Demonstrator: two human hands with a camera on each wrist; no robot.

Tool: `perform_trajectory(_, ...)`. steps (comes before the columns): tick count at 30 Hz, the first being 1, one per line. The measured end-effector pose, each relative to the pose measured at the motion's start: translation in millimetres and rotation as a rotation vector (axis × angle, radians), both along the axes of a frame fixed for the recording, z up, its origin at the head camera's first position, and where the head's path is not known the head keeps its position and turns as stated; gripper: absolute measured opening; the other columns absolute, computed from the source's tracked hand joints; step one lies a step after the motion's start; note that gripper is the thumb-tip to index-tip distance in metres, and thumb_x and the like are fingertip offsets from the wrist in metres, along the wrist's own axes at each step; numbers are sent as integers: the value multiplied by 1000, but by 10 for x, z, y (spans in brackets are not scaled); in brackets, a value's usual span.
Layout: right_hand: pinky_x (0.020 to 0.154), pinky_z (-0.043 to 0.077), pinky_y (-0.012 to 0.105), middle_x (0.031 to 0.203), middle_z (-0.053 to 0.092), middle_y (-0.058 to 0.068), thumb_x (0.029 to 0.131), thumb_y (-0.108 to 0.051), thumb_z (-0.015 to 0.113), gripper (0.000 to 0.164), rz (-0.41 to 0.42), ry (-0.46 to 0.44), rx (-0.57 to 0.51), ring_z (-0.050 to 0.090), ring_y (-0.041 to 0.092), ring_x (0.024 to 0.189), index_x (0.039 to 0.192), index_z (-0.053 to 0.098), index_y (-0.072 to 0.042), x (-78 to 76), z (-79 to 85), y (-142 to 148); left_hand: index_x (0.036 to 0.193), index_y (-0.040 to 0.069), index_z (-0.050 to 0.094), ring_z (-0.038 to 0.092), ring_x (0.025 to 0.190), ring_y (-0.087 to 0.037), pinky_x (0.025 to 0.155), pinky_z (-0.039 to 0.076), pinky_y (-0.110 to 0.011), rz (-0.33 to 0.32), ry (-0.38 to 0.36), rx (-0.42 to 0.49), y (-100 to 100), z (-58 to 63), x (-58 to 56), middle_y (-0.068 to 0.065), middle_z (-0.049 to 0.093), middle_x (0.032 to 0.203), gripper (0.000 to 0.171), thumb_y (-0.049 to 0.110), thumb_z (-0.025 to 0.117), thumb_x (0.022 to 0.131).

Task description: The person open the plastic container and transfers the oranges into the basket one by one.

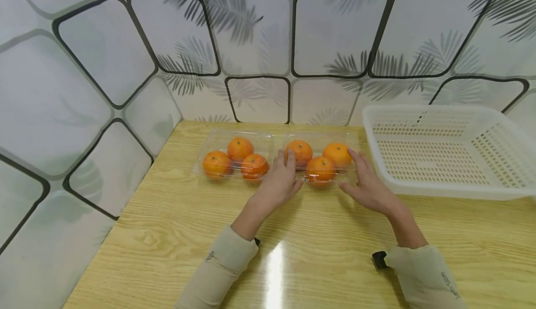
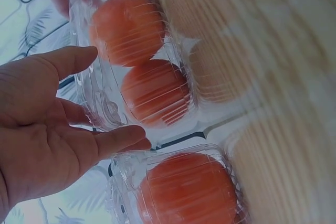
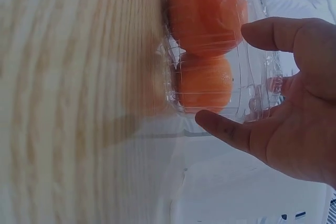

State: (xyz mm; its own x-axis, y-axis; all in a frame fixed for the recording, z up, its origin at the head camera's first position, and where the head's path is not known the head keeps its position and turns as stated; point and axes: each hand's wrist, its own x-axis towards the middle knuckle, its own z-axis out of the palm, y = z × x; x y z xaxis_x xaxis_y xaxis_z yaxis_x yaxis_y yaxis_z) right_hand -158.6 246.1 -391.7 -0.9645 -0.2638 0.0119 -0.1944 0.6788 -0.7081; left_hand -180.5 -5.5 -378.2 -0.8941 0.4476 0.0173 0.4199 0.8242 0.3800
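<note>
Two clear plastic clamshell boxes sit side by side on the table, each with three mandarins inside. My left hand (image 1: pixel 281 178) is at the left end of the right-hand clamshell box (image 1: pixel 302 175), in the gap between the boxes; its fingers and thumb are extended along the edge. At the opposite end, my right hand (image 1: pixel 368 185) has its fingers spread, fingertips right at the box's corner by a mandarin (image 1: pixel 337 154). The left-hand clamshell box (image 1: pixel 217 137) lies beside my left hand, with a mandarin (image 2: pixel 186 190) near the fingers. Both boxes' lids are down.
A white perforated plastic basket (image 1: pixel 435 187) stands on the right, close to my right hand. The wooden table (image 1: pixel 176 234) meets a patterned wall (image 1: pixel 259 99) behind the boxes and another on the left.
</note>
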Motion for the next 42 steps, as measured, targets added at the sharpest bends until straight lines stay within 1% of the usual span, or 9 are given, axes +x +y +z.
perform_trajectory(6,111,10,71,160,-10,32,96,-6,54,83,19,-11,-41,-11,45,149,158,-1,-2,-12,-20,12,156,-6,13,27,143,-48,109,38,-52,-17,-38,46,-39,-18,-14,-35,10,159,81,25,61,99)
perform_trajectory(8,112,6,71,160,-10,32,97,-5,52,81,23,-13,-53,-13,44,148,159,-1,-2,-9,-19,12,156,-6,13,27,143,-47,108,38,-53,-25,-39,52,-55,-23,-22,-34,10,159,80,23,61,99)
perform_trajectory(11,112,5,71,160,-10,32,98,-5,50,80,29,-10,-54,-14,45,148,159,-1,-2,3,-13,4,156,-5,13,28,143,-47,108,39,-53,-39,-29,50,-73,-30,-37,-34,11,159,77,21,59,99)
perform_trajectory(14,112,4,71,160,-10,33,99,-4,49,78,33,-4,-57,-14,46,148,158,-1,-2,12,-10,-7,156,-5,14,30,142,-47,108,38,-54,-50,-15,44,-82,-38,-52,-34,13,159,75,17,56,99)
perform_trajectory(20,111,7,71,160,-8,33,98,-1,46,76,31,0,-46,-13,47,148,158,-1,0,11,-10,-24,156,-5,14,33,141,-47,107,40,-54,-37,-16,32,-69,-39,-66,-34,15,158,74,12,54,97)
perform_trajectory(26,111,9,71,159,-7,34,98,0,45,75,9,1,-19,-10,48,148,158,0,-1,9,-12,-46,155,-7,18,40,136,-48,104,43,-52,-22,27,1,-44,-37,-67,-37,24,154,75,10,58,94)
perform_trajectory(32,110,12,72,157,-5,38,97,1,46,74,0,22,8,-7,52,147,157,2,2,10,-2,-69,153,-7,23,45,133,-45,102,46,-49,17,62,-20,-8,-28,-75,-34,35,149,73,8,61,93)
perform_trajectory(37,108,16,73,155,-4,41,95,3,46,74,0,40,10,-4,55,145,156,3,4,13,11,-93,151,-7,28,56,121,-42,94,53,-45,38,107,-38,13,-18,-72,-32,45,140,71,8,65,92)
perform_trajectory(42,105,22,73,152,0,45,92,5,43,75,-30,71,41,4,59,142,156,4,6,18,-2,-134,151,-6,29,62,109,-38,83,57,-42,57,104,-66,20,-13,-66,-29,50,135,73,12,67,92)
